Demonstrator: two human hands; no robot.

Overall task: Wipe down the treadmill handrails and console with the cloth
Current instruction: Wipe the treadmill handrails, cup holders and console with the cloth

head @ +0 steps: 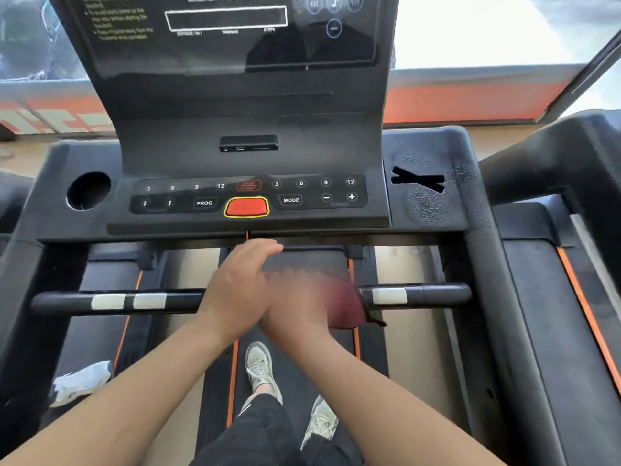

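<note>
Cloth [341, 306], dark red, lies on the crossbar handrail [420, 294] right of its middle, under the right hand [295, 302]; blur hides that grip, so we cannot tell. Left hand [240, 284] is just beside, fingers straight and together. We judge a hasty upward sweep may snag the red cord [247, 235] at the console's [248, 129] front edge.

Matt plastic console [248, 112], glossy screen [201, 48], fabric cloth [346, 307]
</note>
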